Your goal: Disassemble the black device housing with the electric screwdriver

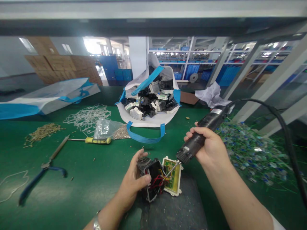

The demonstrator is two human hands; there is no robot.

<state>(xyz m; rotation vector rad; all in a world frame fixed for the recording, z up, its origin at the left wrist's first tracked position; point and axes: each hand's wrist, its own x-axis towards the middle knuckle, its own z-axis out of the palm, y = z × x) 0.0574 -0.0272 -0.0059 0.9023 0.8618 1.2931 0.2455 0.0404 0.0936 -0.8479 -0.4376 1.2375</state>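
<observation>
My left hand [134,180] is wrapped around a black plastic housing [150,174] that lies open, with red wires inside. Beside it, joined by wires, a white-framed circuit board [174,179] with a yellow-green face leans over a dark pad [179,210]. In my right hand [208,143] is a black electric screwdriver [201,131], tilted down to the left. Its thin bit [173,168] reaches down to the wires between the housing and the board; whether the tip touches anything is hard to make out.
Ahead stands a white bag [153,121] filled with similar black and white units. Leftward lie pliers [45,167], a yellow screwdriver [98,140], small brass-coloured pieces [43,132] and white wires [88,116]. On the right are a green-blue heap [251,150] and the tool's cable [287,137].
</observation>
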